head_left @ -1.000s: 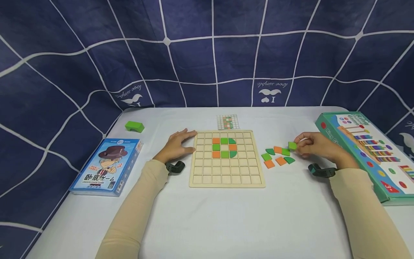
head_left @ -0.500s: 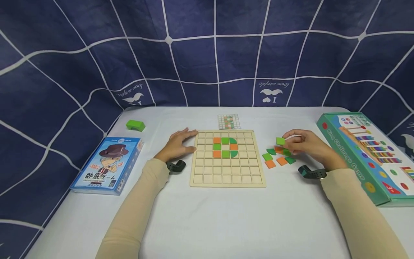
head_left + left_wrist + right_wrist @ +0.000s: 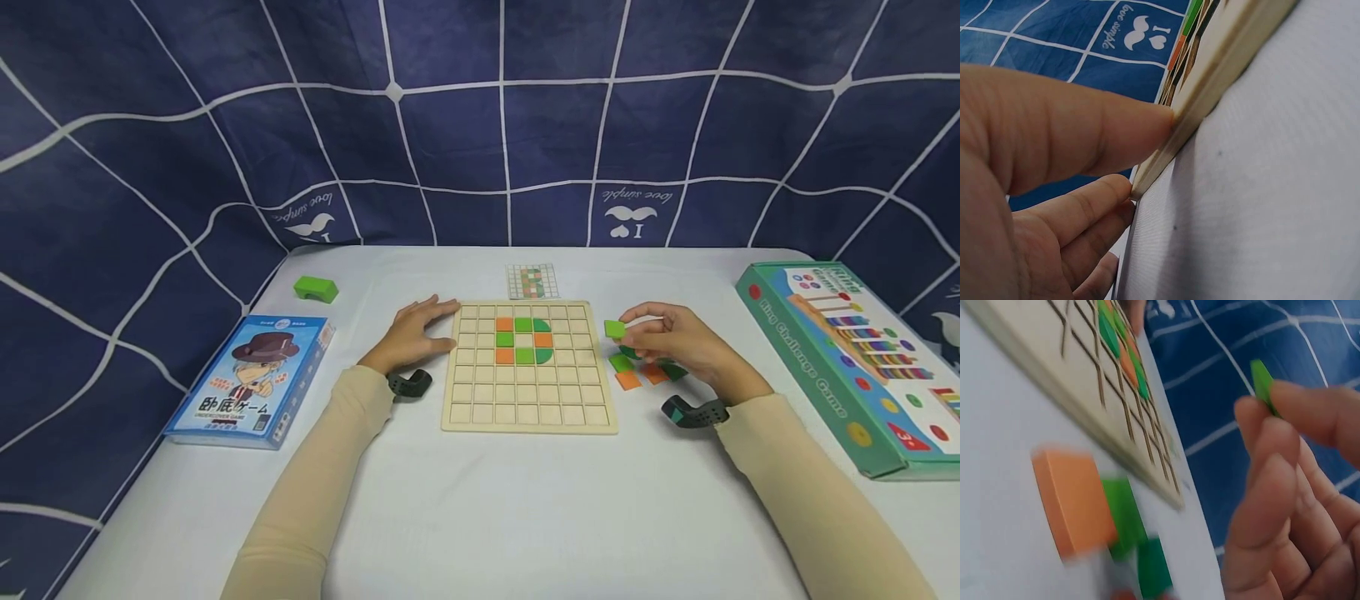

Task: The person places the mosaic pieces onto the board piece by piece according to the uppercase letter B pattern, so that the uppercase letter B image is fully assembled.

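One green tile, pinched in right hand, I see moved left toward board, mid-frame, unplaced; left hand spread.

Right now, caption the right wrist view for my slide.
The right hand pinches a green tile in the air, while an orange tile lies beside the gridded board.

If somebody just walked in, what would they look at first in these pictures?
Probably the board in the middle of the white table, with its bright ring of green and orange tiles. Next, maybe the green square pinched in the person's right grip, just off the board's right side in the head view. The big blue cloth with white lines, behind the table, stands out too.
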Motion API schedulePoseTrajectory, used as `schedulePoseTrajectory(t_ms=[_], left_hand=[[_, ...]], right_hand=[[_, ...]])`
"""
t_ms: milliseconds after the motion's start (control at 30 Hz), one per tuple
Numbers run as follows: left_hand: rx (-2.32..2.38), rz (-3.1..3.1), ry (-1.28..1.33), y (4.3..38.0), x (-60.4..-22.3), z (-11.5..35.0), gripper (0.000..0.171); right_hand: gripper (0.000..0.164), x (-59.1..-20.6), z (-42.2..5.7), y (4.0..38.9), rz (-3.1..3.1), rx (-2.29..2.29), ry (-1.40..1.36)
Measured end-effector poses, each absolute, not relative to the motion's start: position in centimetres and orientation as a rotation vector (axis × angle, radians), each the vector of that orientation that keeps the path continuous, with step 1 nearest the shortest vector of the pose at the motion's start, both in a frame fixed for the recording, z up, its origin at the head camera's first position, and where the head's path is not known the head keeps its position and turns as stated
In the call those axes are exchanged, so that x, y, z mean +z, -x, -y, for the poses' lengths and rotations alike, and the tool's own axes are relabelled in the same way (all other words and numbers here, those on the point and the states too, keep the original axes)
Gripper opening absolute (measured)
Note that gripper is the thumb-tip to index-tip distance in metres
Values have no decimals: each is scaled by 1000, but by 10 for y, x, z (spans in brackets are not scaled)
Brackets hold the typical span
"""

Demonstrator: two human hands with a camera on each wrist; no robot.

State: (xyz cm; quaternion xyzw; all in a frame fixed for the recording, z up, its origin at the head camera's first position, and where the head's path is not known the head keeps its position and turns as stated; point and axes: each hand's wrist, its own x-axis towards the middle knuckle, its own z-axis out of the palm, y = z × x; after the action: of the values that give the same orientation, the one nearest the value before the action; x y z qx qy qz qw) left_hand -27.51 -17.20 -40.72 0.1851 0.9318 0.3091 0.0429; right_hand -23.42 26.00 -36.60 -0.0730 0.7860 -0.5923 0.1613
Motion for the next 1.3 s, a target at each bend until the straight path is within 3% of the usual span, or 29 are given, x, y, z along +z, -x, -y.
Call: schedulePoseTrajectory(t_ms=[467,1300], left_hand=[[959,-2842,-567,273,-409,171,73],[935,-2857,-580,276,-409,172,73]], right_hand=[[29,-365,-207,213,-2233,-1815,205],[34,-393,-125,208,-2053,-1945,499]])
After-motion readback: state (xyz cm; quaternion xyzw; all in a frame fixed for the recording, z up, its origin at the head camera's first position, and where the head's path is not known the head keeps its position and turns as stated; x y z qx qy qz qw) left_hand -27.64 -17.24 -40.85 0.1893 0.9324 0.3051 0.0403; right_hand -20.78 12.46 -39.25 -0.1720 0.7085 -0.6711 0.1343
